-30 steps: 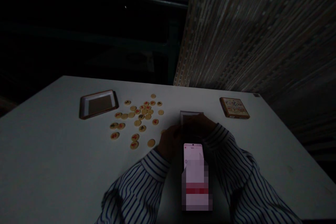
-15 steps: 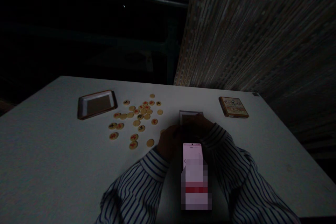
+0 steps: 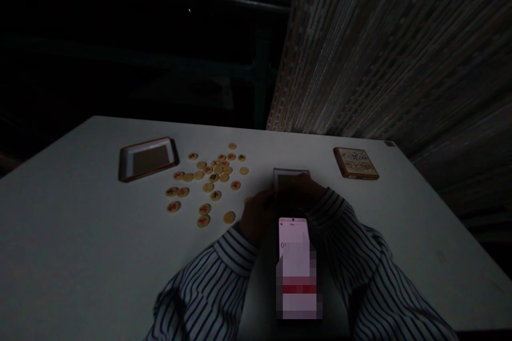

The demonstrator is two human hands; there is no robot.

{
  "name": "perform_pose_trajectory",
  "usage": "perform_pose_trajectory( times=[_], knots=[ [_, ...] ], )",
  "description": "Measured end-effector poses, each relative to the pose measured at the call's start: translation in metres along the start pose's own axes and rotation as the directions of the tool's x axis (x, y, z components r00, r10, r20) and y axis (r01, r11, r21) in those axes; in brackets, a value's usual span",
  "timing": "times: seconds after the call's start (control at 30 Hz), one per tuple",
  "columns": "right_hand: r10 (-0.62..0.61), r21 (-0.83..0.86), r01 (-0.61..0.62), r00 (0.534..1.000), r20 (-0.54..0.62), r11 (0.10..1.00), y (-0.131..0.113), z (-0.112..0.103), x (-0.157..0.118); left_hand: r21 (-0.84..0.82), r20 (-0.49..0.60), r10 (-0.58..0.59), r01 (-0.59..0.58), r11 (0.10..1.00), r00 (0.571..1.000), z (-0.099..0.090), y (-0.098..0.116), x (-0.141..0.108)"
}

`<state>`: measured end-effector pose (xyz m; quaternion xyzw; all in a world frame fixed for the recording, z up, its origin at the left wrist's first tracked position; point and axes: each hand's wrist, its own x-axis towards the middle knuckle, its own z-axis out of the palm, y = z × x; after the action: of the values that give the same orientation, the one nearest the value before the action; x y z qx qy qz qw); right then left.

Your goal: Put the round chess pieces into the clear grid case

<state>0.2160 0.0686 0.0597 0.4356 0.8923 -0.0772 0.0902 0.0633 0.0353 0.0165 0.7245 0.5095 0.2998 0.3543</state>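
Note:
Both my hands are dark against the white table. My left hand (image 3: 258, 216) lies just right of the scattered round pieces (image 3: 208, 187). Close beside it, my right hand (image 3: 302, 192) covers the near part of a shallow open tray (image 3: 291, 171), whose far rim shows. The fingers of both hands are lost in shadow, so what they hold, if anything, cannot be made out. Below the hands, between my striped sleeves, is a lit phone (image 3: 294, 234), partly blurred by blocks.
A second open tray (image 3: 150, 159) with a brown rim sits at the left. A flat printed box (image 3: 356, 163) lies at the right. Behind the table's far edge hangs a ribbed curtain (image 3: 360, 48). The room beyond is dark.
The phone's screen shows slightly different content near its top. My hands and the pieces show no clear movement.

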Motion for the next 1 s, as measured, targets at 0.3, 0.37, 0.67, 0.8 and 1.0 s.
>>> perform_pose_trajectory(
  times=[0.3, 0.37, 0.67, 0.8, 1.0],
  knots=[
    [-0.001, -0.018, 0.001, 1.000, 0.004, 1.000, 0.0005, 0.0012, 0.0004, 0.001, 0.017, -0.007, 0.007, 1.000, 1.000, -0.0017, 0.0050, -0.0008],
    [0.007, -0.025, -0.007, 1.000, 0.021, 1.000, 0.0013, 0.0023, 0.0009, -0.015, 0.019, -0.017, 0.017, 1.000, 1.000, -0.0017, 0.0046, -0.0009],
    [0.006, 0.000, -0.006, 1.000, 0.029, 1.000, -0.0014, -0.0021, -0.0014, -0.003, 0.012, -0.005, 0.005, 1.000, 1.000, 0.0010, -0.0027, 0.0009],
    [0.005, -0.019, -0.004, 0.999, 0.043, 1.000, -0.0023, -0.0040, -0.0013, 0.007, 0.017, -0.016, 0.016, 1.000, 1.000, 0.0001, -0.0008, 0.0009],
    [-0.002, 0.009, 0.002, 0.999, 0.034, 1.000, -0.0024, -0.0040, -0.0011, -0.003, 0.017, -0.017, 0.017, 1.000, 1.000, -0.0011, 0.0011, 0.0002]
  ],
)
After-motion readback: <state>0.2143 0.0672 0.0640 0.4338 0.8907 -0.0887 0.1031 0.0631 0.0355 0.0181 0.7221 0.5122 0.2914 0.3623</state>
